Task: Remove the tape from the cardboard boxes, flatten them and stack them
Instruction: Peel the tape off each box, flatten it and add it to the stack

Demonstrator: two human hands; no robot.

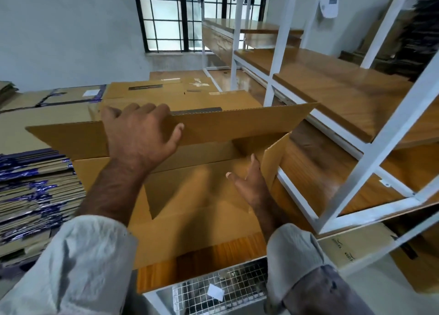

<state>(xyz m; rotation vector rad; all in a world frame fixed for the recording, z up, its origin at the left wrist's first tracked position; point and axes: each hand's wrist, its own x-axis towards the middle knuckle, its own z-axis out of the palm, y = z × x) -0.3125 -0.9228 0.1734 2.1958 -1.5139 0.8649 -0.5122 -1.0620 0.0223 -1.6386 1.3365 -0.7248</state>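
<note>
A brown cardboard box (202,196) lies opened in front of me on a wooden table top. My left hand (140,134) grips the top edge of its long raised flap (237,124), fingers curled over the far side. My right hand (249,181) is open, fingers straight, touching the inner face of the short side flap (273,162) at the box's right end. More flattened boxes (166,91) lie behind the raised flap, one with a dark strip of tape.
A tall stack of flattened boxes with blue tape (35,196) stands at the left. White metal shelving with wooden boards (332,89) runs along the right. A wire mesh panel (213,291) sits below the table edge. A barred window (166,17) is in the far wall.
</note>
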